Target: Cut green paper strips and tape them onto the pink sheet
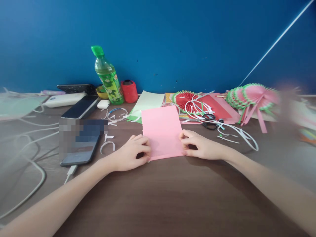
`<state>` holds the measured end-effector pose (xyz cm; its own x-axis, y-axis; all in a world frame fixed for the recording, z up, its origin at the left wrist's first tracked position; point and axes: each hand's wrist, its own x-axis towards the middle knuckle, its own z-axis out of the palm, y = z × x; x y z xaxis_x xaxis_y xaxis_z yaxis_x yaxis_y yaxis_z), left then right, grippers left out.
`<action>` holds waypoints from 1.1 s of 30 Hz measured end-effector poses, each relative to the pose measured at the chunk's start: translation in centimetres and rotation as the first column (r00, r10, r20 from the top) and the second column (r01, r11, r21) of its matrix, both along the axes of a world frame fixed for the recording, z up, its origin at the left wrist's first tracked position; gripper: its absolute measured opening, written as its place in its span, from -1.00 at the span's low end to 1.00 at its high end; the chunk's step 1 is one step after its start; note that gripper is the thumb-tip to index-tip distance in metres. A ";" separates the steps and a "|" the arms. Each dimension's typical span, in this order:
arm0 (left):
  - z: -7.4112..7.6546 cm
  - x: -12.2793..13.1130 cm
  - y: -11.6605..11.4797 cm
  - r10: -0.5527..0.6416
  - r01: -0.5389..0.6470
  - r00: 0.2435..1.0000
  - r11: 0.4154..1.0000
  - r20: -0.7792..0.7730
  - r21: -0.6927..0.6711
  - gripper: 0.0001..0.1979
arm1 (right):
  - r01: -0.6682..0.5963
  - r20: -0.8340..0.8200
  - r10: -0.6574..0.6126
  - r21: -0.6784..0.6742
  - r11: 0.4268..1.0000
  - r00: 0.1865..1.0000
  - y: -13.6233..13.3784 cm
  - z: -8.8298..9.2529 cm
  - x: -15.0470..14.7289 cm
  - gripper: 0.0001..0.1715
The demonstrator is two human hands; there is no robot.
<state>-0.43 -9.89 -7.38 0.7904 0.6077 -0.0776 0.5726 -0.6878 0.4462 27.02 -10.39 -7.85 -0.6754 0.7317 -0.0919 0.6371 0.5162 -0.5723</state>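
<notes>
A pink sheet of paper (162, 131) lies on the brown table (172, 197) in front of me. My left hand (132, 153) pinches its near left corner, fingers curled closed on the edge. My right hand (198, 144) grips the near right edge, fingers curled too. Both hands rest on the table at the sheet's near end.
A phone (80, 149) on a cable lies left, another phone (80, 107) behind it. A green bottle (108, 77), red thread spool (129, 91), black scissors (209, 123), white paper strips (237, 133) and pleated watermelon paper fans (254, 95) stand along the blue wall.
</notes>
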 end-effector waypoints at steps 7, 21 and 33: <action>-0.2 0.0 0.0 -0.008 0.009 1.000 0.999 -0.009 0.031 -0.85 | 0.007 0.000 -0.007 -0.010 1.000 1.000 0.0 -0.1 -0.1 -0.77; 0.0 0.0 -0.3 -0.015 0.017 1.000 0.997 -0.026 0.079 -0.85 | 0.056 0.105 -0.060 0.042 0.998 0.993 -0.2 0.0 0.0 -0.70; 0.1 -0.3 -0.2 0.007 -0.007 1.000 0.999 -0.009 0.041 -0.75 | 0.075 0.005 -0.075 0.032 0.997 0.997 -0.6 -0.2 0.0 -0.80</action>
<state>-0.72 -10.08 -7.30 0.7853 0.6162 -0.0595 0.5816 -0.7013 0.4122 26.99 -11.02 -8.05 -0.6179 0.7830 -0.0715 0.6783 0.4848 -0.5521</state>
